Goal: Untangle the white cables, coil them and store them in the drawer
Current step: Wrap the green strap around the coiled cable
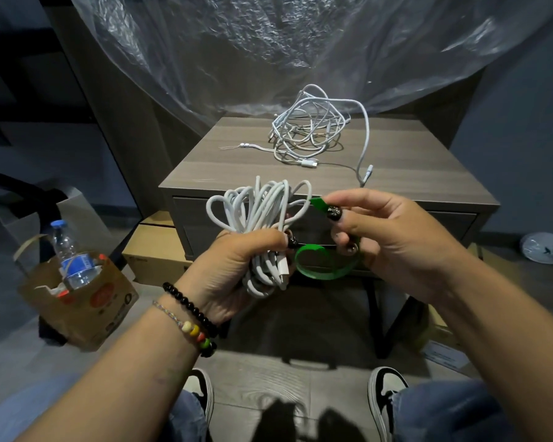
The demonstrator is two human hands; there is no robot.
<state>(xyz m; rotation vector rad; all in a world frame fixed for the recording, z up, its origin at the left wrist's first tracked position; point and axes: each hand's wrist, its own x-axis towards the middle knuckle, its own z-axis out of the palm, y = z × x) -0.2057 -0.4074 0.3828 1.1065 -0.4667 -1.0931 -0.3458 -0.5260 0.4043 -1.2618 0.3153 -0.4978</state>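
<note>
While the left hand [233,266] grips a coiled white cable [262,212], the right hand [393,237] pinches a green strap [326,263] beside it.

A brown paper bag [77,301] stands on the floor at left with a plastic water bottle [69,253] upright inside it. Cardboard boxes [155,250] lie just behind. Crinkled clear plastic sheeting [268,43] hangs above.
</note>
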